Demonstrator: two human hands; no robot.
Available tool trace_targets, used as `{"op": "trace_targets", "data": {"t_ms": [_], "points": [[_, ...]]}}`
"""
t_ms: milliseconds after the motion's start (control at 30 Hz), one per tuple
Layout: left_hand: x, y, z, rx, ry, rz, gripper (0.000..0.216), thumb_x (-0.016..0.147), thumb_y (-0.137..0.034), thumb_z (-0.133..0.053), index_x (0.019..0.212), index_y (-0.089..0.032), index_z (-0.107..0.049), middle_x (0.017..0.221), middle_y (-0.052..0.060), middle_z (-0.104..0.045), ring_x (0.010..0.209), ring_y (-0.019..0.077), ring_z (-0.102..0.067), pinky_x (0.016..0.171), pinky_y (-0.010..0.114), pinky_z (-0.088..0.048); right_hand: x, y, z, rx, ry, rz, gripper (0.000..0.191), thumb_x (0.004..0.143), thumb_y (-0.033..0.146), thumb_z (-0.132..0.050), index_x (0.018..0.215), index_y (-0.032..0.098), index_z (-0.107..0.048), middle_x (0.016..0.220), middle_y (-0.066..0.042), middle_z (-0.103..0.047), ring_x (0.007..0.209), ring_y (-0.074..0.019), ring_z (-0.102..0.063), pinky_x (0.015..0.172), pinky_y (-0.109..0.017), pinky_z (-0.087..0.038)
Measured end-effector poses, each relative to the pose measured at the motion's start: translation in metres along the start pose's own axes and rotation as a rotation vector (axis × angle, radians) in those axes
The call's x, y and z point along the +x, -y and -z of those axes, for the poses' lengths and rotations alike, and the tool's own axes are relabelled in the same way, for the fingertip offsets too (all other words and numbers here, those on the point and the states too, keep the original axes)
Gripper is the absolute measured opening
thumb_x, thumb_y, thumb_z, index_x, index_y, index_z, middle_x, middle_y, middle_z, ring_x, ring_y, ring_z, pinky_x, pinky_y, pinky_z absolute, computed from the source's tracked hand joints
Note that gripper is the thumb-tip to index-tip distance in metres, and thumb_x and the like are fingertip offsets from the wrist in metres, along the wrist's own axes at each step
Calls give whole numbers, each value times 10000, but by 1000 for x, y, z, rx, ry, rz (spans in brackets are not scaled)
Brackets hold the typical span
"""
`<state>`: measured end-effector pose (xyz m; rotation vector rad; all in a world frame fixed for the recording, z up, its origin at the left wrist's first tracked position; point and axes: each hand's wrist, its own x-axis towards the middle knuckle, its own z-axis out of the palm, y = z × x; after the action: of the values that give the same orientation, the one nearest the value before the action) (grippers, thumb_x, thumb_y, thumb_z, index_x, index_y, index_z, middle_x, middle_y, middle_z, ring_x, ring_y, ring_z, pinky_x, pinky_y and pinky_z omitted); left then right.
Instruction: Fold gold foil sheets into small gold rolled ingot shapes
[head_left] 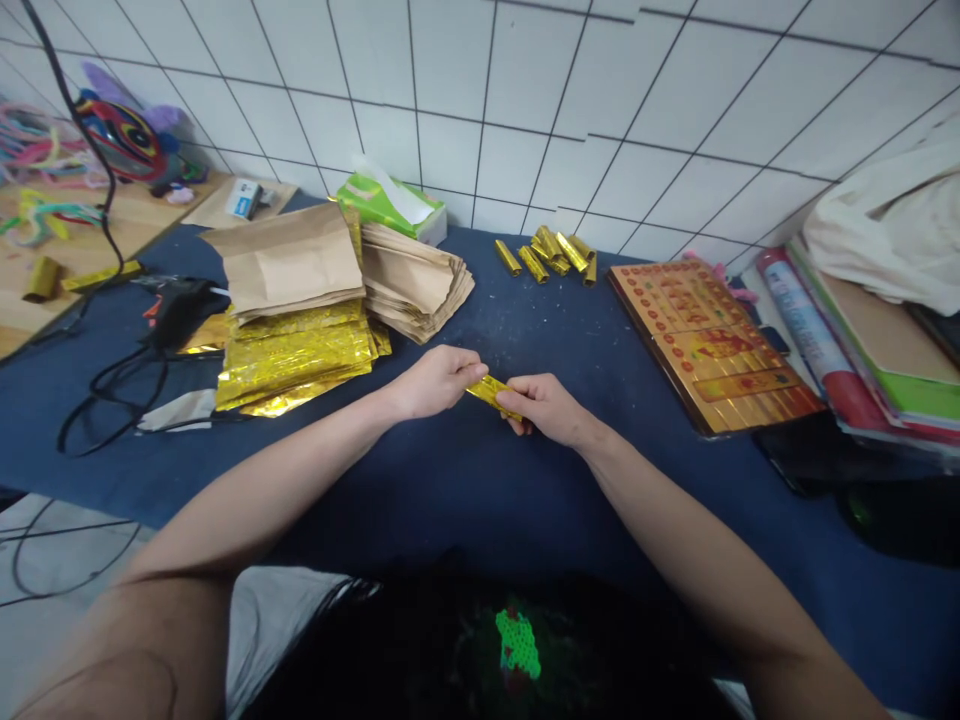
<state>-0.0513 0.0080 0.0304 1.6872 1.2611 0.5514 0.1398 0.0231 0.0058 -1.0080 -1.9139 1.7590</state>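
Between my two hands, above the dark blue cloth (420, 490), is a narrow piece of gold foil paper (489, 391), folded or rolled lengthwise. My left hand (442, 382) pinches its left end with fingers closed. The other end is gripped by my right hand (541, 405), the thumb lying on top and the fingers curled underneath. Left of my hands lie stacked gold foil sheets (300, 350) with brown paper sheets (289, 262) over them. Several small gold paper rolls (555, 252) rest in a loose group near the wall.
A black glue gun (180, 305) with its cable lies at the left. Behind the paper stacks stands a green tissue box (394, 205). To the right are a gold and red printed packet (712, 345), a red-capped can (810, 325) and stacked folders (892, 350). A white tiled wall (450, 90) bounds the back.
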Motion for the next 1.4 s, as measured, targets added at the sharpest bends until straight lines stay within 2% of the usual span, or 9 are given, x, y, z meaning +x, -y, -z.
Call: {"op": "trace_targets", "data": {"t_ms": [200, 400, 1167, 1400], "points": [[2, 1, 1, -26, 7, -37, 351, 885, -279, -402, 552, -167, -404, 386, -65, -417, 370, 44, -352, 438, 170, -296, 1, -8, 2, 42, -2, 32, 373, 840, 473, -494, 636, 163, -528, 427, 56, -502, 377, -46, -410, 410, -179, -332], [5, 5, 0, -40, -25, -46, 347, 887, -252, -407, 551, -165, -412, 384, -66, -422, 366, 42, -353, 432, 166, -291, 3, -9, 0, 93, -66, 14, 378, 832, 483, -498, 624, 168, -523, 417, 58, -499, 362, -46, -407, 389, -175, -319], [6, 1, -11, -169, -119, -13, 375, 916, -221, -403, 546, -158, -385, 333, -82, -389, 310, 11, -289, 402, 164, -227, 5, -6, -1, 126, -175, 28, 372, 810, 469, -535, 594, 167, -528, 415, 30, -536, 338, -44, -422, 345, -165, -305], [9, 7, -15, -224, -99, 9, 357, 923, -242, -392, 575, -163, -392, 329, -88, -383, 287, 16, -266, 376, 172, -196, 5, -6, -1, 130, -198, 29, 394, 819, 491, -524, 596, 167, -526, 412, 26, -532, 329, -44, -423, 332, -163, -294]]}}
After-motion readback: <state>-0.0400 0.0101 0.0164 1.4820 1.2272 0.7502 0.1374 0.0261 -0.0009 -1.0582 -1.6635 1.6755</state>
